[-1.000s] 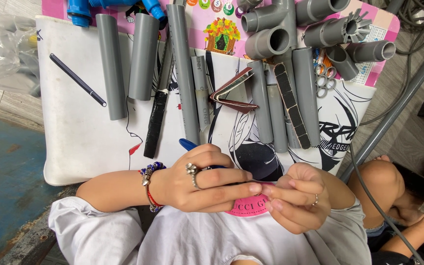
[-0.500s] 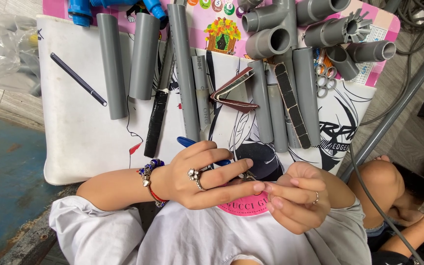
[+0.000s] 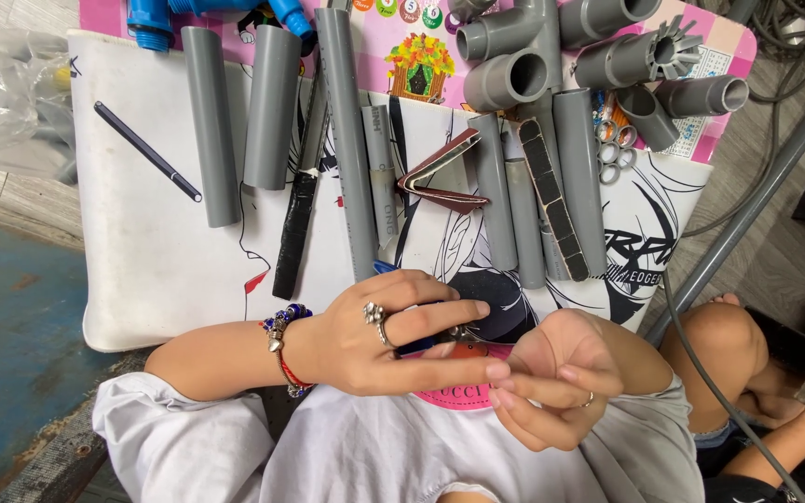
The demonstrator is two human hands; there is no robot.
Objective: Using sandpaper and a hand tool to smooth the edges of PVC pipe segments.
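Observation:
My left hand (image 3: 379, 340), with a ring and a beaded bracelet, is held in front of my white shirt (image 3: 375, 447). Its fingers close round a small tool with a blue handle (image 3: 386, 268) and a metal part (image 3: 463, 332); most of the tool is hidden. My right hand (image 3: 561, 377) is curled just to the right, its fingertips touching those of the left hand. Nothing shows inside it. Both hands hover over the near edge of a white printed board (image 3: 142, 270).
On the board lie several grey pipe lengths (image 3: 211, 126), a black pen (image 3: 146, 151), a black-wrapped bar (image 3: 293, 233), folded sandpaper (image 3: 440, 177) and small rings (image 3: 607, 154). Grey pipe fittings (image 3: 514, 56) and blue fittings (image 3: 151, 17) sit farther back. A long grey pipe (image 3: 747, 205) slants past a person's bare knee (image 3: 724, 335).
The fingers of my left hand have shifted and spread over the tool, uncovering its metal part. My right hand has stayed curled beside it.

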